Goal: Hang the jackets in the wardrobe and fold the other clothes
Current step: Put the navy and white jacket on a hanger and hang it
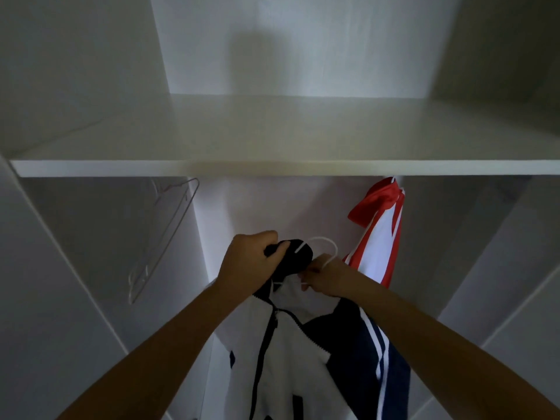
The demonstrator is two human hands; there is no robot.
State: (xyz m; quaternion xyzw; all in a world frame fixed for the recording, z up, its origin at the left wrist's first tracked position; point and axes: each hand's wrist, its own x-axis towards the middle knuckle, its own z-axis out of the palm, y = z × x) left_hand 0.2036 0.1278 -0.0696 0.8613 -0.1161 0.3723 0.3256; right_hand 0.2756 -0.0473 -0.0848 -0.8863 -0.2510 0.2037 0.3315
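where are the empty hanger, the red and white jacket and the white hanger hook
empty hanger [165,234]: head view, on its sloping arm
red and white jacket [382,237]: head view, on the white panel
white hanger hook [321,238]: head view, top of the curve

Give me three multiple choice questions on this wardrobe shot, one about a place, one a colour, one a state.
1. Where is the empty hanger?
A) at the left, below the shelf
B) on top of the shelf
C) right of the red jacket

2. The jacket hanging at the right is:
A) green and black
B) red and white
C) all yellow

3. The left hand is:
A) flat on the shelf
B) hanging empty
C) gripping the collar of the navy and white jacket

Answers: 1 A, it hangs by the left wall. 2 B, red and white panels show. 3 C, its fingers curl round the collar while the right hand pinches the white hanger.
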